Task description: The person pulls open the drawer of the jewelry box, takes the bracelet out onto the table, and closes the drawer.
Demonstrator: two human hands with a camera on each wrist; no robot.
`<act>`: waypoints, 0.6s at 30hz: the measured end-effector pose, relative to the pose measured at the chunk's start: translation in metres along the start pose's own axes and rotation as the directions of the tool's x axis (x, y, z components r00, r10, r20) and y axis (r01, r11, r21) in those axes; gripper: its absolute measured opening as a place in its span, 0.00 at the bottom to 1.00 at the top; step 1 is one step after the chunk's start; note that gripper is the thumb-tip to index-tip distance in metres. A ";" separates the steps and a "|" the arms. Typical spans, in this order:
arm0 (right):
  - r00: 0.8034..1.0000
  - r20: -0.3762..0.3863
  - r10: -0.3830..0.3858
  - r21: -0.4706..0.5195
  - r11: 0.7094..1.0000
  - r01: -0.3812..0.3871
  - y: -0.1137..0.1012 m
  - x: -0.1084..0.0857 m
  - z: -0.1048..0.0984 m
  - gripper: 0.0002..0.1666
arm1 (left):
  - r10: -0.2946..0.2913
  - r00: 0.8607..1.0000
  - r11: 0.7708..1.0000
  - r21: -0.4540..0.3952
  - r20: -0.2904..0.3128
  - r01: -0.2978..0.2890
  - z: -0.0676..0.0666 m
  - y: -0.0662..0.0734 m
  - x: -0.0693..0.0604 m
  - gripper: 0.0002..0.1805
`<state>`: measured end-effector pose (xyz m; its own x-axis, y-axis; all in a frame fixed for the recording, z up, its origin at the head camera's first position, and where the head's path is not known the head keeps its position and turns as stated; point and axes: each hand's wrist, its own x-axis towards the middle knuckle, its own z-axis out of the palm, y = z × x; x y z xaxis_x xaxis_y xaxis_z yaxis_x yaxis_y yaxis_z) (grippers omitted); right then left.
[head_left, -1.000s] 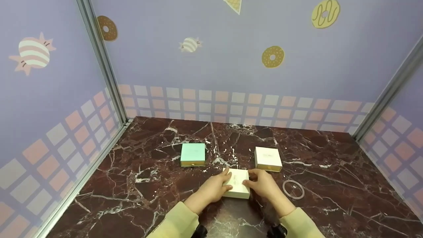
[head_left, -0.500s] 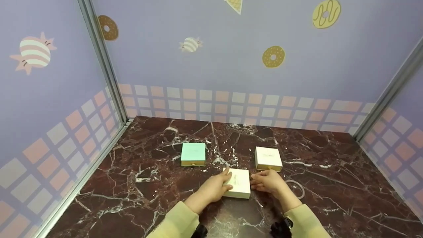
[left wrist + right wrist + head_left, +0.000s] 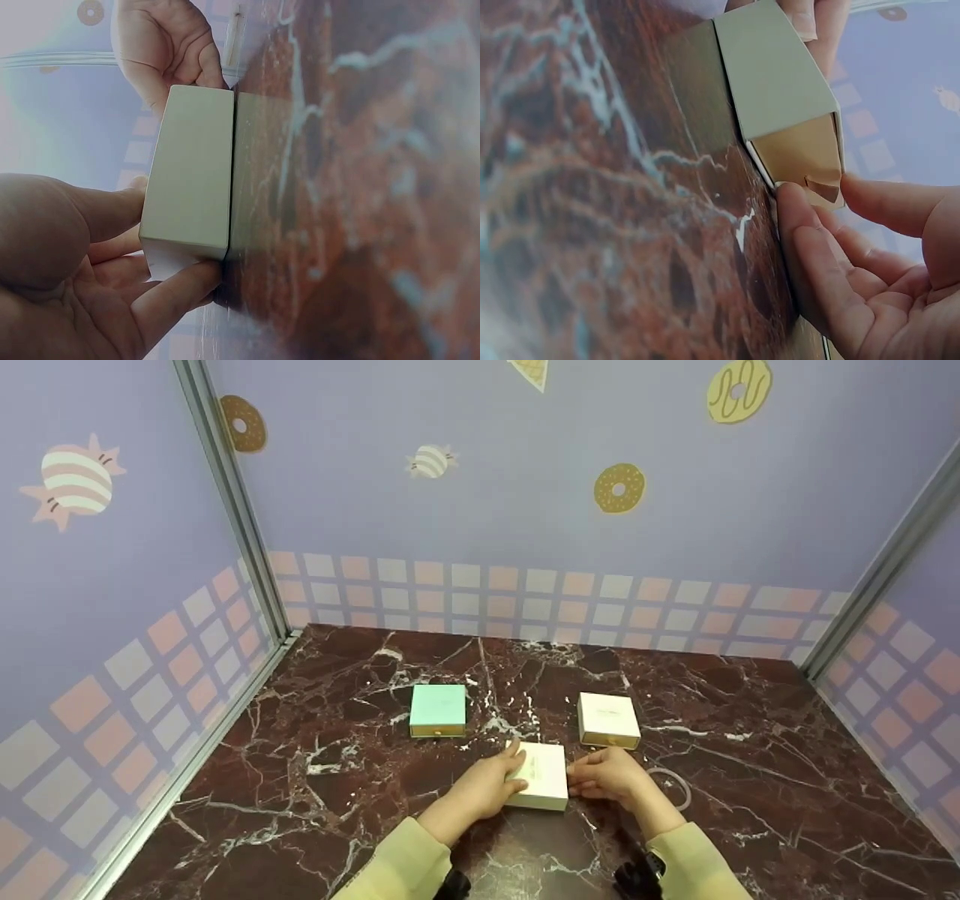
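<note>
A cream-white drawer box [image 3: 541,775] lies flat on the marbled table. My left hand [image 3: 480,787] grips it from the left, thumb and fingers on opposite sides in the left wrist view. At the box's right end, my right hand [image 3: 609,774] has its loosely bent fingers beside the drawer front. The right wrist view shows a tan drawer face [image 3: 795,154] with a small pull tab [image 3: 822,189]. There the thumb touches the box's upper edge and a fingertip meets the lower edge. The tab sits between them, not visibly pinched.
A mint-green drawer box [image 3: 439,710] stands behind to the left. Another white drawer box [image 3: 608,720] is behind to the right. A pale ring [image 3: 679,787] lies partly behind the right forearm. Patterned walls [image 3: 487,510] enclose the table [image 3: 345,780].
My right hand has left the top and far edge of the white box and come down to its right end. My left hand and the boxes have stayed put.
</note>
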<state>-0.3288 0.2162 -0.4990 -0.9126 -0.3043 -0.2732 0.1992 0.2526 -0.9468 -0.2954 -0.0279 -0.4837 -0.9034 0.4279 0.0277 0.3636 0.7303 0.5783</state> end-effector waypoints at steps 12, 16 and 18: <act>0.997 -0.070 -0.028 -0.088 0.996 0.022 0.001 -0.001 0.005 0.15 | 0.000 1.000 1.000 0.016 -0.002 0.000 0.000 0.001 -0.001 0.31; 0.996 -0.088 -0.028 -0.092 0.996 0.020 0.001 0.000 0.006 0.15 | -0.008 1.000 1.000 0.012 -0.001 0.008 0.000 0.001 -0.001 0.31; 0.995 -0.095 -0.027 -0.097 0.995 0.017 0.001 0.000 0.006 0.14 | -0.009 1.000 1.000 0.009 -0.002 0.009 0.000 0.001 -0.001 0.31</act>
<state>-0.3261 0.2111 -0.5012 -0.9473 -0.2224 -0.2306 0.1479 0.3350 -0.9306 -0.2943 -0.0278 -0.4832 -0.9070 0.4204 0.0245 0.3579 0.7388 0.5710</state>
